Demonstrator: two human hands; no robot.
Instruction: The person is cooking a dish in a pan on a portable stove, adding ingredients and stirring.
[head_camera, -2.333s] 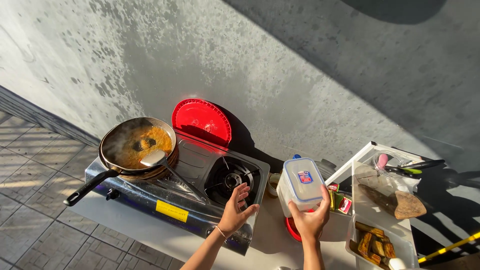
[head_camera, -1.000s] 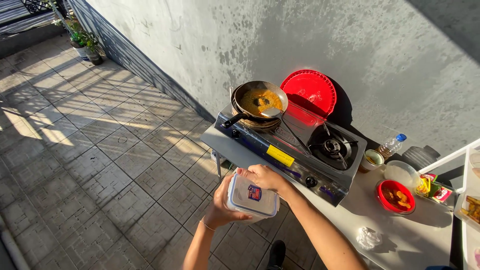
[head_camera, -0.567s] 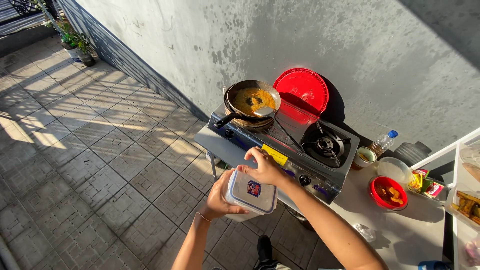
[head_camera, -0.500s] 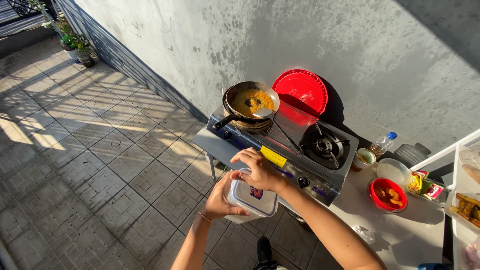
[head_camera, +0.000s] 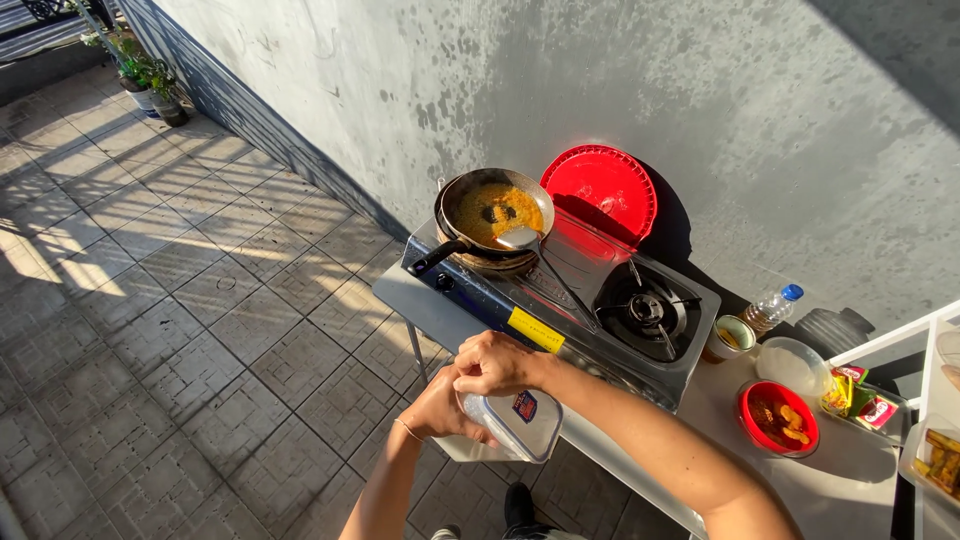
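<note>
A clear plastic container with a blue-rimmed lid (head_camera: 512, 425) is held in front of the table, over the tiled floor. My left hand (head_camera: 445, 408) grips its left side from below. My right hand (head_camera: 497, 364) is clamped on the lid's upper edge, fingers curled over it. Behind the hands stands a two-burner gas stove (head_camera: 560, 305). A frying pan (head_camera: 487, 214) with orange food sits on its left burner, a metal spatula (head_camera: 522, 241) resting in it.
A red round lid (head_camera: 598, 187) leans on the grey wall behind the stove. On the table to the right are a small cup (head_camera: 728, 337), a plastic bottle (head_camera: 772, 306), a clear bowl (head_camera: 790, 363), a red bowl of food (head_camera: 780, 417) and sachets (head_camera: 862, 401). Potted plants (head_camera: 140, 75) stand far left.
I took the container from the table into both hands and stepped back. My right hand has moved over the lid's edge and closed on it; the container tilted lower.
</note>
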